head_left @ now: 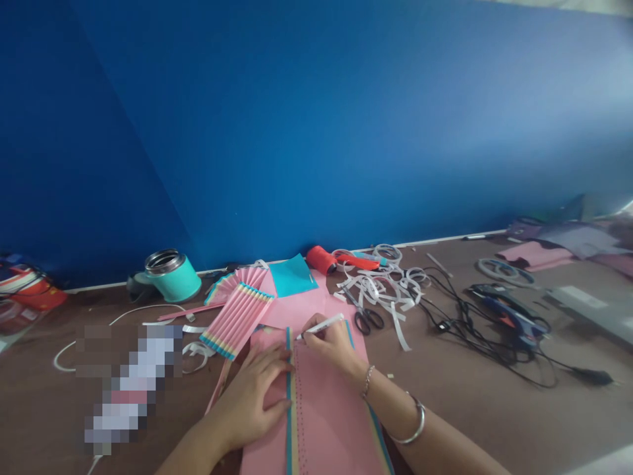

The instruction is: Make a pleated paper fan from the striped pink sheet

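My right hand (330,340) grips a white pen (324,324), its tip down near the top of a pink paper sheet (331,409). A column of small dark dots runs down this sheet beside a strip with blue and yellow edging (291,422). My left hand (260,389) lies on the paper to the left, fingers spread, fingertips touching the blue edge. Just beyond sits a pleated pink paper (237,320) with blue and yellow ends. A blue paper square (295,277) rests on pink paper behind my hands.
Black scissors (368,320) lie right of the paper, next to tangled white paper strips (380,287). A red spool (321,260) and a turquoise mug (173,276) stand near the blue wall. Farther right are black cables (469,330) and a blue glue gun (512,320). A blurred-out object (136,386) lies left.
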Motion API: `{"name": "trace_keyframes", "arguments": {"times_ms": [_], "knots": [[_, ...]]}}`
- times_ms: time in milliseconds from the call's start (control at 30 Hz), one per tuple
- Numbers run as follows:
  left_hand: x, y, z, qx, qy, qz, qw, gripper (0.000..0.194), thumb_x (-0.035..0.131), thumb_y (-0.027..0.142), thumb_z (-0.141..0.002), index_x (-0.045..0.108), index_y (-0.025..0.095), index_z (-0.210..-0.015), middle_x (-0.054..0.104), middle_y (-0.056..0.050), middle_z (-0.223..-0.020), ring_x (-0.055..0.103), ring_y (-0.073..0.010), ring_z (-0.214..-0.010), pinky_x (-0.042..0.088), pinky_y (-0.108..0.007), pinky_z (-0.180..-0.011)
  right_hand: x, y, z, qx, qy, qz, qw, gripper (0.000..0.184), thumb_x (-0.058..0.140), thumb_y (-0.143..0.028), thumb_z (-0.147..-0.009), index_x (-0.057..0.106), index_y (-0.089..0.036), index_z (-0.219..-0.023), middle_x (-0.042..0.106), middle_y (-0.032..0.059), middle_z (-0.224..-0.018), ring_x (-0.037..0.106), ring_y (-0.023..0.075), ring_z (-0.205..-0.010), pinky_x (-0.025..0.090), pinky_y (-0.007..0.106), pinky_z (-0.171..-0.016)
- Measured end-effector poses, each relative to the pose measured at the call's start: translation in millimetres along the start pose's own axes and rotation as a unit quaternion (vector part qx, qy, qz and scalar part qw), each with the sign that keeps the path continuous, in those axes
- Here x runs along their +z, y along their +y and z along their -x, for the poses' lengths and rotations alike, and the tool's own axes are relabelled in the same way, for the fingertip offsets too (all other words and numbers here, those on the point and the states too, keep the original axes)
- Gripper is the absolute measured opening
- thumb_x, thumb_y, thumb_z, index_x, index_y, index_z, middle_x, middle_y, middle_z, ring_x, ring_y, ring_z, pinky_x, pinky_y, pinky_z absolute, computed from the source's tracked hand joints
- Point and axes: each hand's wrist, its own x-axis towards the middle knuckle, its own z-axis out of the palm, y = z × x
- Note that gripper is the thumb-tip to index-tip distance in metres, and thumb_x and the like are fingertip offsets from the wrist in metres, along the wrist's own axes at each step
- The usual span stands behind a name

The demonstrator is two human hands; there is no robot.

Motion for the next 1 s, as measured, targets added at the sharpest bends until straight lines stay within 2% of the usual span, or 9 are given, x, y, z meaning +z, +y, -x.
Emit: {"name": "trace_keyframes", "arguments": {"times_ms": [200, 467, 700, 1000], "knots": [[1.1, -1, -1, 0.008, 0.008, -0.014, 1.0, 0.05, 0.063, 0.024, -0.078, 0.053, 0.028, -0.127, 0.045, -0.006, -0.143, 0.035, -0.0304, -0.135, 0.019, -0.056, -0.113, 1, -4, 3, 0.014, -0.017, 0.05, 0.998, 0.007, 0.053, -0.014, -0.07, 0.058, -0.018, -0.068, 0.058, -0.0031, -0.061, 0.053, 0.011, -0.059, 0.037, 0.017, -0.052], [1.5, -3, -2, 0.006, 0.004, -0.025, 1.0, 0.046, 0.063, 0.025, -0.079, 0.054, 0.028, -0.124, 0.044, -0.005, -0.144, 0.034, -0.0301, -0.136, 0.02, -0.057, -0.112, 1, -14, 4, 0.032, -0.009, 0.089, 0.995, 0.008, 0.052, -0.012, -0.068, 0.058, -0.017, -0.067, 0.059, -0.0023, -0.061, 0.053, 0.0113, -0.059, 0.036, 0.018, -0.053], [2.1, -4, -2, 0.005, 0.002, -0.022, 1.0, 0.049, 0.063, 0.025, -0.08, 0.051, 0.029, -0.127, 0.044, -0.006, -0.144, 0.033, -0.0295, -0.136, 0.02, -0.057, -0.112, -1, -10, 4, 0.025, 0.004, 0.059, 0.998, 0.01, 0.051, -0.014, -0.069, 0.06, -0.017, -0.068, 0.059, -0.0025, -0.058, 0.052, 0.0109, -0.055, 0.033, 0.018, -0.048], [3.0, -4, -1, -0.001, -0.008, -0.026, 1.0, 0.043, 0.061, 0.026, -0.081, 0.053, 0.028, -0.123, 0.043, -0.005, -0.145, 0.032, -0.0285, -0.137, 0.019, -0.057, -0.113, 0, -16, 5, 0.044, 0.002, 0.089, 0.995, 0.006, 0.054, -0.014, -0.068, 0.057, -0.017, -0.066, 0.058, -0.003, -0.057, 0.052, 0.0109, -0.056, 0.033, 0.018, -0.049]]}}
